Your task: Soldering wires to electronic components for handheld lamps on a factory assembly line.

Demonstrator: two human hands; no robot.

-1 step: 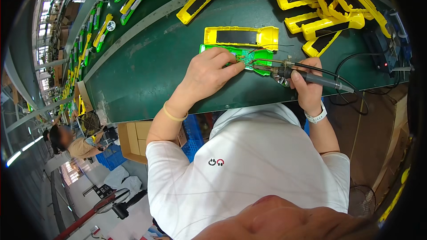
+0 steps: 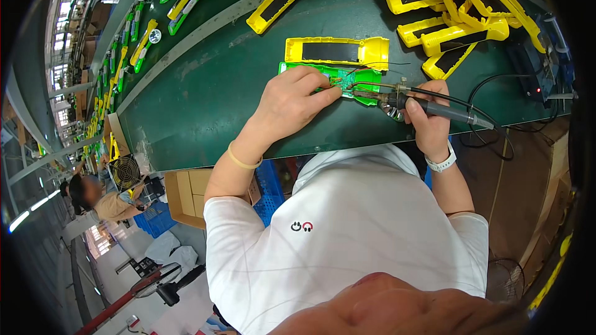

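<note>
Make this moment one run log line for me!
left hand: on green casing | right hand: gripping soldering iron, pointed into green casing | yellow casing: just beyond green casing

We see a dark green table (image 2: pixel 205 105) with scuffed patches, and at its centre in the frame lies an open green case (image 2: pixel 372 79), just below a yellow cover (image 2: pixel 379 53) with a black panel. Toward the top centre we find a single yellow shell (image 2: pixel 282 1) lying at a slant, while a loose heap of yellow shells (image 2: pixel 473 31) overlaps at the upper right, near a dark box (image 2: pixel 529 65) with a red light. Past a curved grey strip (image 2: pixel 167 43), we see green-and-yellow flashlights (image 2: pixel 186 1) scattered at the upper left.
</note>
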